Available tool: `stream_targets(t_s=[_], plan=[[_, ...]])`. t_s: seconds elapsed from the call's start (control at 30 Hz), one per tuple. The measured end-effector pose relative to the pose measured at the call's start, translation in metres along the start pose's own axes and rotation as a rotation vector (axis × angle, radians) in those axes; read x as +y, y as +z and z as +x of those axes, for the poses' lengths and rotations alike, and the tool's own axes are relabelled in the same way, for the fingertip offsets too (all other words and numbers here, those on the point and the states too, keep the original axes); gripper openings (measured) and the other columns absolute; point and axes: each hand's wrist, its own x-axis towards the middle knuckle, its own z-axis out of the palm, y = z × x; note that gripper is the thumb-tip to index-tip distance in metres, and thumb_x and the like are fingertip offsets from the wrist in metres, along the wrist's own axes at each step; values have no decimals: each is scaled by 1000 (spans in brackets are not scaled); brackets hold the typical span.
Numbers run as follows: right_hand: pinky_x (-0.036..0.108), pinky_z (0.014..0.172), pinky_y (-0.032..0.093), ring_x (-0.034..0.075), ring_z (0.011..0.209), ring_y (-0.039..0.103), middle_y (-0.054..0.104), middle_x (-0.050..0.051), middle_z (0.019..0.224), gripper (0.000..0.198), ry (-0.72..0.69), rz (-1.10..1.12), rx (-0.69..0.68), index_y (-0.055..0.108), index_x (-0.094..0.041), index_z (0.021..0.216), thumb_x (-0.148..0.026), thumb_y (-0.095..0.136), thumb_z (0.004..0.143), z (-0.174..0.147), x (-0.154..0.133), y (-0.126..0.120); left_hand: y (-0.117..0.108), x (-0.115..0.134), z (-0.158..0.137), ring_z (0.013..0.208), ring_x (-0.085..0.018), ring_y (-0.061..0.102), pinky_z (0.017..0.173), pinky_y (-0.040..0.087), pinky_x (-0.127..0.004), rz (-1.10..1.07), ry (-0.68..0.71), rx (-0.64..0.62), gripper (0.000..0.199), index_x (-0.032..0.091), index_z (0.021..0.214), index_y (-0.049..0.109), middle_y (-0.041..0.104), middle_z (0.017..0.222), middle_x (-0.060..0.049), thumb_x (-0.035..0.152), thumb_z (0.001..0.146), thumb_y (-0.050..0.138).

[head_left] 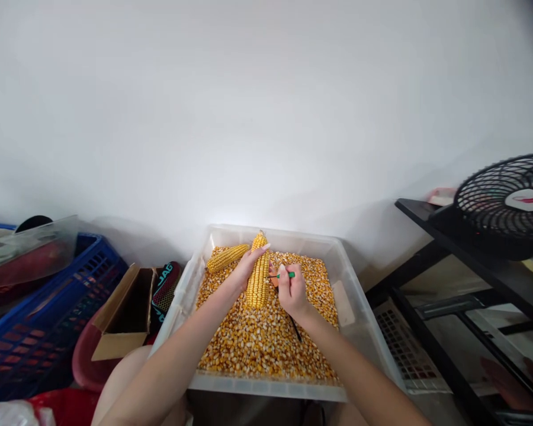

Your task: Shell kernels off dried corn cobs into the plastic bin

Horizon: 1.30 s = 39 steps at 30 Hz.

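My left hand (249, 263) is wrapped round an ear of corn (258, 278) with rows of yellow kernels, held upright over the bin. My right hand (291, 290) grips a small screwdriver (292, 274) with a green handle. Its thin shaft points left and its tip is at the right side of the ear. Beneath both hands, loose corn kernels (257, 349) fill the bottom of a clear plastic bin (359, 296). A second ear of corn (226, 258) lies on the kernels to the left. Something thin and black (295, 328) lies partly behind my right wrist.
On the left stand a blue crate (31, 331), an open cardboard box (123, 313) and a red basin (86, 355), with a patterned shoe (165, 290) beside the bin. At right, a black fan (506, 201) sits on a dark shelf (462, 260). A white wall (257, 106) rises behind.
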Motion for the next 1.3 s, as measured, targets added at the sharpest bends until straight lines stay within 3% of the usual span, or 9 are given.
stream_targets(t_s=[0.1, 0.43, 0.7, 0.93, 1.03, 1.17, 1.3], plan=[[25, 53, 38, 12, 55, 47, 50, -2, 66, 12, -3, -2, 0, 40, -22, 81, -24, 39, 93, 2, -1, 1, 0, -2, 1, 54, -16, 59, 55, 48, -27, -25, 14, -5, 29, 15, 77, 59, 64, 63, -5, 41, 69, 70], [25, 53, 34, 11, 53, 40, 42, -4, 62, 20, 246, 186, -71, 37, -22, 78, -33, 37, 95, 6, 4, 0, 2, -1, 4, 47, -15, 54, 48, 43, -26, 180, 125, 57, 37, 16, 76, 54, 58, 55, -1, 49, 68, 68], [24, 51, 35, 10, 50, 38, 39, -6, 60, 25, 377, 325, -97, 36, -23, 78, -41, 36, 95, 7, 8, 1, -5, 0, 8, 49, -14, 52, 52, 42, -26, 304, 230, 64, 37, 17, 82, 54, 56, 56, 1, 50, 70, 66], [20, 38, 31, 9, 42, 36, 36, -7, 56, 34, 560, 442, -134, 38, -23, 74, -54, 40, 89, 22, 13, 1, 5, -4, 1, 69, -16, 57, 65, 44, -25, 478, 334, -63, 33, 16, 86, 60, 63, 75, -2, 43, 69, 70], [18, 35, 29, 7, 40, 34, 35, -7, 55, 37, 608, 437, -61, 36, -23, 72, -57, 41, 88, 26, 12, -1, 6, -5, 1, 66, -15, 57, 63, 44, -25, 404, 310, -22, 34, 17, 86, 60, 64, 74, -1, 43, 68, 70], [16, 34, 28, 6, 37, 33, 37, -9, 50, 38, 592, 468, 53, 38, -22, 74, -56, 37, 90, 29, 1, -6, 1, 1, 4, 50, -15, 54, 51, 43, -27, 252, 168, 59, 38, 16, 79, 58, 60, 59, -2, 53, 70, 62], [18, 37, 37, 8, 39, 43, 47, -7, 52, 34, 545, 555, 36, 44, -22, 81, -53, 39, 91, 26, -10, -6, -2, 8, 3, 47, -15, 53, 46, 42, -27, 147, 103, 34, 45, 16, 69, 57, 60, 57, -5, 60, 72, 56]])
